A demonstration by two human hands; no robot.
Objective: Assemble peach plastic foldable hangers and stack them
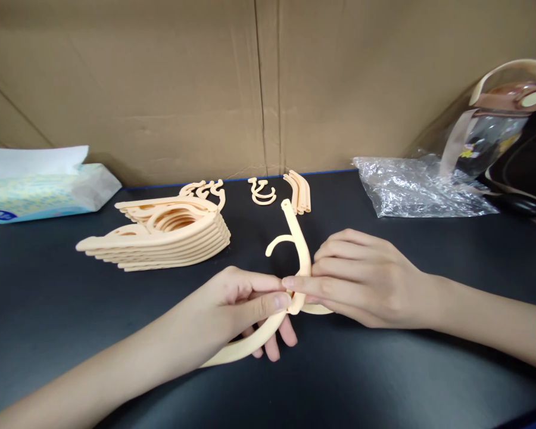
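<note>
Both my hands meet over a peach plastic hanger point(295, 238) just above the black table point(384, 369). My left hand point(241, 304) pinches one curved arm of the hanger between thumb and fingers, and that arm runs down and left under the palm. My right hand point(361, 280) is closed on the hanger's middle joint, where its hook stands upright. A stack of several finished peach hangers point(161, 235) lies to the left. Loose hook pieces point(261, 192) and a few curved arm pieces point(300, 192) lie behind my hands.
A tissue pack point(40, 185) sits at the far left. A crumpled clear plastic bag point(420, 187) and a tape dispenser point(500, 113) stand at the back right. A cardboard wall point(259, 83) closes off the back of the table.
</note>
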